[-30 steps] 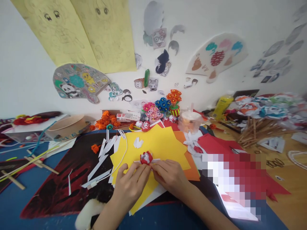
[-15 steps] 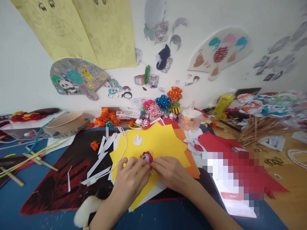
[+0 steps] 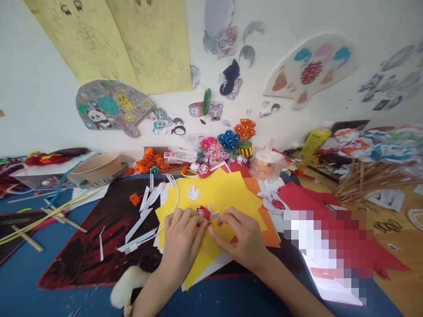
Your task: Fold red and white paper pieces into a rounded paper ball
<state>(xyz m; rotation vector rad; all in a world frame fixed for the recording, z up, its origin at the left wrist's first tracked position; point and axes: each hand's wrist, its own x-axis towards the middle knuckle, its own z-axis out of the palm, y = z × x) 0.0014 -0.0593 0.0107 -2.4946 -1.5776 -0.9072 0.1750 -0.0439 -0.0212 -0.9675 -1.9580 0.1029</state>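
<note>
A small red and white folded paper flower [image 3: 204,212] lies on a yellow paper sheet [image 3: 228,193]. My left hand [image 3: 182,240] curls over its left side with fingers pressed on it. My right hand [image 3: 241,235] pinches it from the right, at a white paper strip sticking out. Both hands rest on the yellow sheet and hide the flower's lower half.
White paper strips [image 3: 145,211] lie left of the yellow sheet on a black and red mat [image 3: 99,237]. Small paper flowers [image 3: 228,143], a glue bottle [image 3: 180,157] and a plastic cup [image 3: 266,164] stand behind. A brown bowl [image 3: 95,169] and sticks [image 3: 49,215] lie left, red paper [image 3: 297,196] right.
Both hands have closed further over the paper flower, covering more of it. The view has shifted slightly to the left.
</note>
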